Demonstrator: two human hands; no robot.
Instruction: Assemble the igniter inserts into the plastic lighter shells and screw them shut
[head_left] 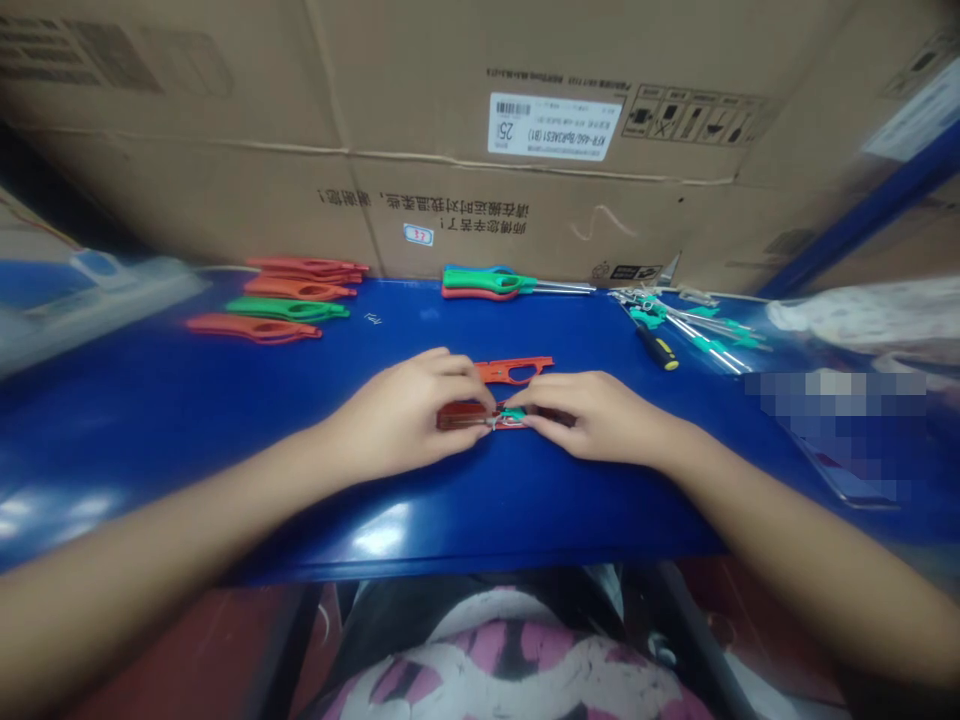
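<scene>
On the blue table, a red lighter casing half (461, 416) lies between my hands with its inner side up. My left hand (412, 415) is closed, thumb and fingers pinching the casing near its middle. A small green plastic part (514, 413) with thin metal bits sits in the casing. My right hand (607, 415) is closed too, its thumb and index fingertip at that green part. Its fingers partly hide the casing's right end. Just behind my hands lies a second orange-red casing half (517, 371) with an oval finger opening.
Back left, several red casings (255, 328) and a green casing (289, 308) lie in a row. Assembled lighters (484, 283) with metal tubes rest by the cardboard (450, 130). Right of them are metal rods with green parts (709, 340) and a black-yellow screwdriver (660, 347).
</scene>
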